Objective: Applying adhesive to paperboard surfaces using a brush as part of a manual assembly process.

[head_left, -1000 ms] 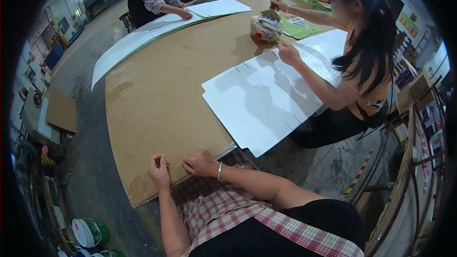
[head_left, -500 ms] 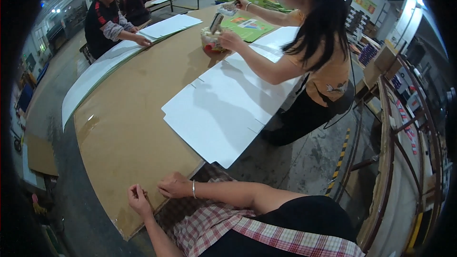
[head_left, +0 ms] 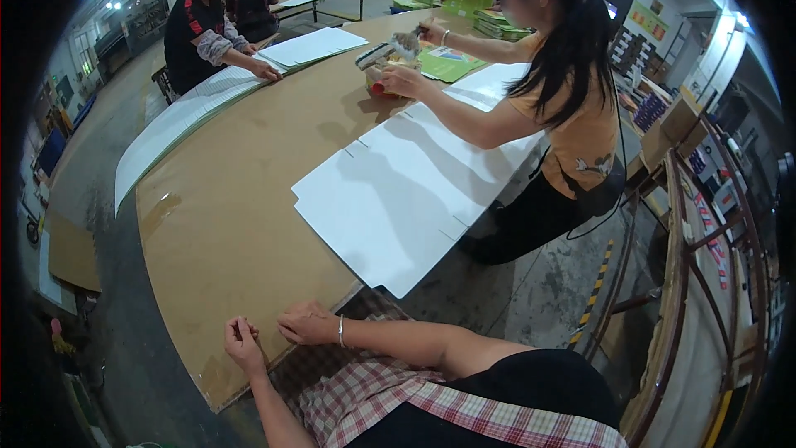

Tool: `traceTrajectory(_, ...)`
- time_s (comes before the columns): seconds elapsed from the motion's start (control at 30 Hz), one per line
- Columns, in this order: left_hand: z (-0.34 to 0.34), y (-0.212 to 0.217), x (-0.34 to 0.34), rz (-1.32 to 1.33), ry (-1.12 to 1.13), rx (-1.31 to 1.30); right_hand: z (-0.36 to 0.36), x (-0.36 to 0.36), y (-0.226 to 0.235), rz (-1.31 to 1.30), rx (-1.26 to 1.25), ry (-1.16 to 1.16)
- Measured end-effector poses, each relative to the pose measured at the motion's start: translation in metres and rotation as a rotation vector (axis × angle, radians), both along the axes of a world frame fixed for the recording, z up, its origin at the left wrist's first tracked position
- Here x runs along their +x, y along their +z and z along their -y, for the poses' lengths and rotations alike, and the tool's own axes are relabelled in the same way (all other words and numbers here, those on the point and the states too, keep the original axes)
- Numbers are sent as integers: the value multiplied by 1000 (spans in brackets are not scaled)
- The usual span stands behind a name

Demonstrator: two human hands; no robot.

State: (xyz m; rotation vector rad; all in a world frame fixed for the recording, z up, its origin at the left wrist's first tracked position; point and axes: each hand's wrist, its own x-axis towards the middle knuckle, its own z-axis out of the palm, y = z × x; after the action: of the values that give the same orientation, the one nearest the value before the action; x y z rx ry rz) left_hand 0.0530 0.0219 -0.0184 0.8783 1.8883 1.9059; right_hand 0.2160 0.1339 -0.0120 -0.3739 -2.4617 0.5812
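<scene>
Since a second ago the view has swung and drawn in, so the brown tabletop (head_left: 240, 224) now fills more of the picture, but the person's two hands have barely shifted: both stay at its near edge, close to the near corner. The left hand (head_left: 243, 342) sits curled at the edge, thumb and fingertips pinched together on what looks like the lip of the board, though the grip is too small to tell exactly what is between them. The right hand (head_left: 308, 323), with a bracelet at the wrist, lies just beside it, fingers bent loosely over the same edge, resting rather than clamped. The big white die-cut card sheet (head_left: 390, 199) lies flat toward the right edge of the tabletop, one corner hanging past the near edge, well apart from both hands and untouched by them. What has visibly changed is farther off: a co-worker in an orange top has come closer in the picture, leaning over the far end of the white sheet with a brush (head_left: 383, 53) in hand. Judging from this, the person's own work at the near edge is holding steady, not advancing; the sheet is not yet taken up.
</scene>
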Motion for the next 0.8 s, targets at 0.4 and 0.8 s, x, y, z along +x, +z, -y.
traceTrajectory(0.4,-1,9,7,9,30,-13,-1,-1,-1,-12,-2,12)
traceTrajectory(0.8,-1,7,5,5,41,-38,-1,-1,-1,-7,-13,31)
